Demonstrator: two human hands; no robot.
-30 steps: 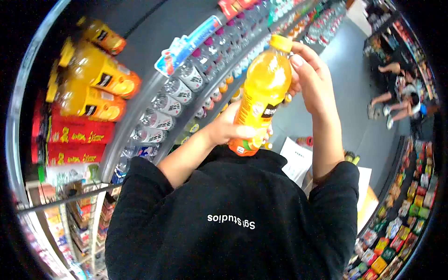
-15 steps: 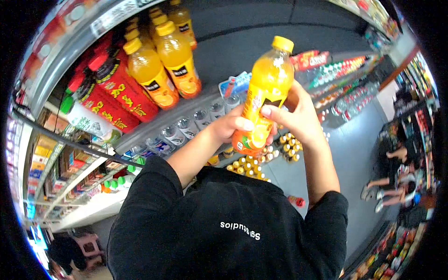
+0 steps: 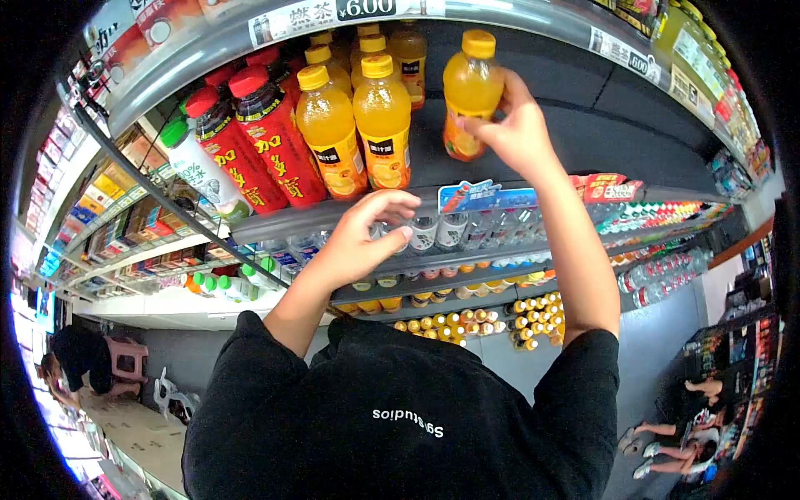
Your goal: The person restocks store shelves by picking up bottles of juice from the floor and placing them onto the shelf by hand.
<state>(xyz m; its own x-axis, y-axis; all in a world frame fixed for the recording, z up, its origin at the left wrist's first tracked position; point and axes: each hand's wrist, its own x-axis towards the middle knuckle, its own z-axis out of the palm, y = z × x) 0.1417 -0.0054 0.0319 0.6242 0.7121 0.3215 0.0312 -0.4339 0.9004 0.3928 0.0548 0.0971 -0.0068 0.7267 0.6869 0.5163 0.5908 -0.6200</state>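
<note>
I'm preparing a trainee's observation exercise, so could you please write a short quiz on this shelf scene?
1. Multiple choice: Which hand holds the orange juice bottle that is set apart from the others? A, left; B, right; C, both.

2. True or false: The red-capped bottles stand between the green-capped white bottle and the shelved juice bottles.

3. Fill in the blank: The large price label above the shelved juice bottles reads ¥____.

Key:
1. B: the right hand holds it; the left hand is open in front of the shelf edge.
2. True.
3. 6.00
</note>
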